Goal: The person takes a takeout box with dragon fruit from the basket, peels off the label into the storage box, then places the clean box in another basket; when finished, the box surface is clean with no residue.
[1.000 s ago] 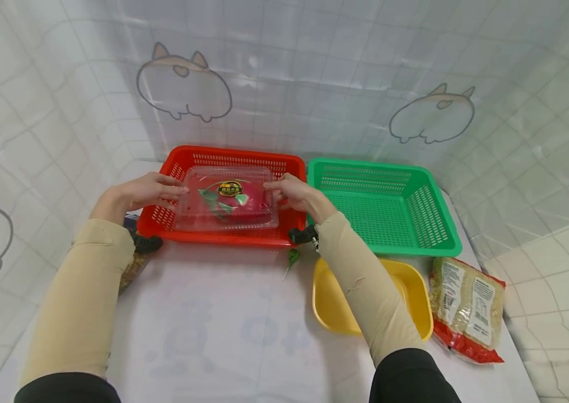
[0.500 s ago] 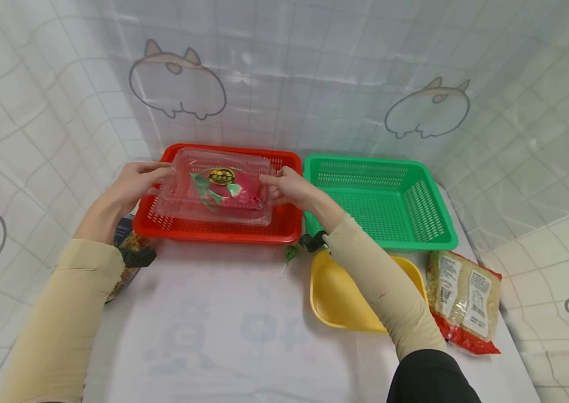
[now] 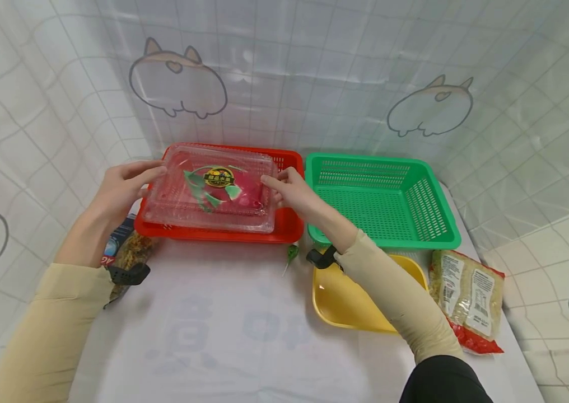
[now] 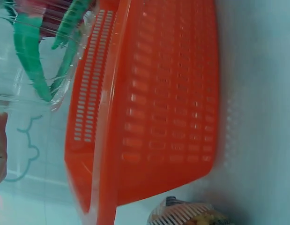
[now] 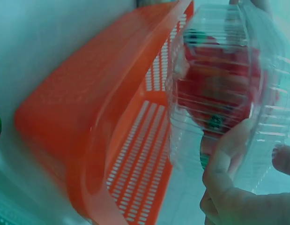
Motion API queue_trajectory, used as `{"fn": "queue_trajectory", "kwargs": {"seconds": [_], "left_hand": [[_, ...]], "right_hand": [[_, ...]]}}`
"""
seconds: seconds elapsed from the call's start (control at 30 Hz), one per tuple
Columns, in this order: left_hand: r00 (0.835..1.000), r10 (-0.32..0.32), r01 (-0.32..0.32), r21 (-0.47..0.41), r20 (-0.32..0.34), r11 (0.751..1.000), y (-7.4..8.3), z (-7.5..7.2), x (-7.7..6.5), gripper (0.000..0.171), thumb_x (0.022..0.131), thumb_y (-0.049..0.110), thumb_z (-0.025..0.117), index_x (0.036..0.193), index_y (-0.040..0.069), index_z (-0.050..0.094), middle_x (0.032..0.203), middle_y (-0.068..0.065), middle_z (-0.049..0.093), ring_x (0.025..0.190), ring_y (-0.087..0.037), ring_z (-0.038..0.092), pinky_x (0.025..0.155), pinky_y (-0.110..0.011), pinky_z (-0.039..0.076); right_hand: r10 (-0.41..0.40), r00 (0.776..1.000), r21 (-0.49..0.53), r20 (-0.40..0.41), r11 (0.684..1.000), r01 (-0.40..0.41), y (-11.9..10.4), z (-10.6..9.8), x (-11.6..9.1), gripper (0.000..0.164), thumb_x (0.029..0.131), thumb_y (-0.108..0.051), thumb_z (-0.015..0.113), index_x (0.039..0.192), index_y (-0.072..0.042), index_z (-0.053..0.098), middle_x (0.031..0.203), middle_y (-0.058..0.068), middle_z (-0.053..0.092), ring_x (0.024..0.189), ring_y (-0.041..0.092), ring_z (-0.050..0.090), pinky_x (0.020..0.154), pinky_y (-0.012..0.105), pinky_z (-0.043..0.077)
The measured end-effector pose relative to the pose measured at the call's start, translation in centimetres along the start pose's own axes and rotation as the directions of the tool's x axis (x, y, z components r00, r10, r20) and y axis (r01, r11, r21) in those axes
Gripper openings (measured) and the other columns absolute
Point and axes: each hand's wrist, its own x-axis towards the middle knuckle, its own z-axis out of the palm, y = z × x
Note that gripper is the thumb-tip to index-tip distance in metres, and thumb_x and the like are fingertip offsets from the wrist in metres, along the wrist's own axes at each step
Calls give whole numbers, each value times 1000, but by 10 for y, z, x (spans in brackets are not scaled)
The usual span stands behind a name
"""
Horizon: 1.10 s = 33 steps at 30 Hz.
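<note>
A clear plastic fruit box (image 3: 209,215) with a black and yellow label is raised over the red basket (image 3: 292,229), its left side shifted past the basket's left part. Inside the box lies a red fruit with green scales (image 5: 222,86), which looks like a dragon fruit. My left hand (image 3: 125,190) holds the box's left edge between thumb and fingers; only a sliver of that hand shows in the left wrist view. At the opposite end, my right hand (image 3: 294,193) pinches the right edge, thumb on one side and fingers beneath, as the right wrist view shows.
A green basket (image 3: 365,218) stands right of the red one, with a yellow tray (image 3: 345,302) in front. Far right lies a bag of grain (image 3: 468,296). Another bag (image 3: 133,252) lies under my left wrist. A small green thing on a white stick (image 3: 292,253) lies by the red basket.
Both hands have lifted the fruit box out of the red basket and moved it slightly left and closer. The baskets, tray and bags stay put.
</note>
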Motion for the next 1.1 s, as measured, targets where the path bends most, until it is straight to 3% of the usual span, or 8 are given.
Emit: {"fn": "queue_trajectory", "kwargs": {"seconds": [0.2, 0.37, 0.67, 0.97, 1.1], "left_hand": [[1000, 14, -13, -163, 3, 987, 5, 3, -17, 61, 95, 38, 67, 146, 11, 51, 135, 12, 50, 118, -5, 48, 85, -15, 46], [1000, 28, -24, -251, 13, 968, 7, 8, -29, 55, 94, 34, 69, 143, 13, 55, 132, 9, 52, 111, -7, 56, 81, -14, 52], [992, 119, -99, -335, 38, 937, 4, 19, -44, 45, 98, 19, 64, 140, 8, 55, 123, 3, 60, 100, -8, 60, 80, -16, 52], [965, 216, -133, -428, 149, 894, -2, 27, -59, 48, 101, 10, 55, 148, 8, 43, 109, -3, 52, 96, -12, 62, 73, -18, 55], [957, 231, -150, -382, 175, 912, -6, 31, -66, 51, 102, 10, 53, 151, 7, 39, 109, -4, 50, 95, -11, 63, 69, -18, 54]], "right_hand": [[-39, 999, 8, -26, 999, 39, 1, -1, -18, 44, 97, -38, 64, 121, -11, 38, 104, 8, 51, 77, 16, 52, 73, 26, 52], [-59, 998, 11, -36, 998, 60, 4, -2, -28, 48, 97, -39, 64, 126, -11, 38, 111, 9, 52, 84, 17, 53, 76, 26, 54], [-81, 996, 48, -41, 995, 83, 12, -3, -46, 47, 98, -37, 62, 126, -9, 38, 124, 10, 53, 101, 20, 58, 84, 31, 57], [-73, 997, 101, -16, 992, 74, 23, -3, -68, 51, 99, -32, 60, 136, -9, 33, 125, 13, 52, 115, 23, 57, 91, 37, 56], [-63, 998, 123, -4, 990, 63, 30, -4, -75, 58, 99, -32, 60, 144, -10, 31, 121, 11, 54, 114, 23, 58, 94, 39, 54]]}}
